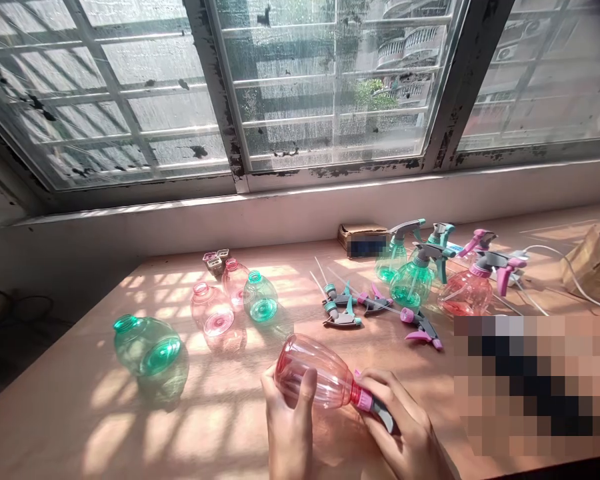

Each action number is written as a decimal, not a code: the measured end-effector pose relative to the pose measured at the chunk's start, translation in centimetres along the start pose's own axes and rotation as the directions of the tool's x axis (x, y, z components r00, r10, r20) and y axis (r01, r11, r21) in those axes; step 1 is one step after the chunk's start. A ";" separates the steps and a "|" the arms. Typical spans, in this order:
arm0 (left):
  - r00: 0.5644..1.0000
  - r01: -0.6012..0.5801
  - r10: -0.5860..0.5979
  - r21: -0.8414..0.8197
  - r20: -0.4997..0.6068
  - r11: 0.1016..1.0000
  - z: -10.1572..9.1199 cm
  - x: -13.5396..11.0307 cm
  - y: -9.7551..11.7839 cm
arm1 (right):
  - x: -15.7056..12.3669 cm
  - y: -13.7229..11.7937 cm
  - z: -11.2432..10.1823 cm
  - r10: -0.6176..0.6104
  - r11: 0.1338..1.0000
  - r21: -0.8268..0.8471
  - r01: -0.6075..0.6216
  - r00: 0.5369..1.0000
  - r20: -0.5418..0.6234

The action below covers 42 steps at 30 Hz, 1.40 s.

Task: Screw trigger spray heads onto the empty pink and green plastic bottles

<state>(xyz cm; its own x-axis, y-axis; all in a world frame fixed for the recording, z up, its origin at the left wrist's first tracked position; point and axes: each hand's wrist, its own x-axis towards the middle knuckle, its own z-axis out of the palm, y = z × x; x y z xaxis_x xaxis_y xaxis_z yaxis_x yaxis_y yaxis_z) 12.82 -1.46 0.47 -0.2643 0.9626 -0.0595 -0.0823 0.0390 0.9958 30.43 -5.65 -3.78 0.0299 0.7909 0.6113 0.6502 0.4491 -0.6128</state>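
A clear pink spray bottle (325,373) lies tilted on its side in the air above the table, its base to the left. My left hand (293,413) is closed around the body near the base, thumb across the front. At the neck, my right hand (403,420) grips the grey and pink spray head (380,410); the pink collar sits against the bottle's neck. Loose spray heads (343,313) with thin tubes lie just beyond, one with a pink trigger (423,333) nearest my right hand.
Headless bottles stand to the left: a green one (147,350), a pink one (213,310) and others. Several bottles with spray heads (413,283) stand at the back right, near a cardboard box (363,240), a white cable (575,267) and a brown paper bag (597,263). A window lies behind.
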 end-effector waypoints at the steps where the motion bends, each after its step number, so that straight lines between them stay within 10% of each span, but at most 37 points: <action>1: 1.000 0.000 0.000 0.002 -0.005 1.000 0.0 -0.1 0.1 | -0.2 0.0 0.2 -0.002 1.000 -0.017 0.002 1.000 -0.010; 14: 1.000 0.025 -0.026 -0.034 -0.009 0.999 -0.2 -0.3 0.4 | 1.2 -1.9 -0.4 0.041 0.967 0.250 -0.044 0.999 0.019; 30: 1.000 0.025 -0.025 -0.066 0.006 0.997 0.3 -0.8 1.3 | 1.1 -0.7 -0.7 -0.027 0.986 0.162 0.024 1.000 0.016; 42: 0.998 0.006 -0.003 -0.065 0.058 0.998 0.3 -0.8 0.5 | 0.8 -1.7 -0.5 0.555 0.658 0.603 -0.451 0.832 0.016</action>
<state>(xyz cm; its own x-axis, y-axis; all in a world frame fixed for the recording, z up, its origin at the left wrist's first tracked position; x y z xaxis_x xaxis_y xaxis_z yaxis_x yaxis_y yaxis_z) 13.32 -2.13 1.04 -0.2083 0.9763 -0.0581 -0.1462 0.0276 0.9889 29.71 -6.03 -1.99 0.3733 0.9138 0.1601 -0.0436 0.1897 -0.9809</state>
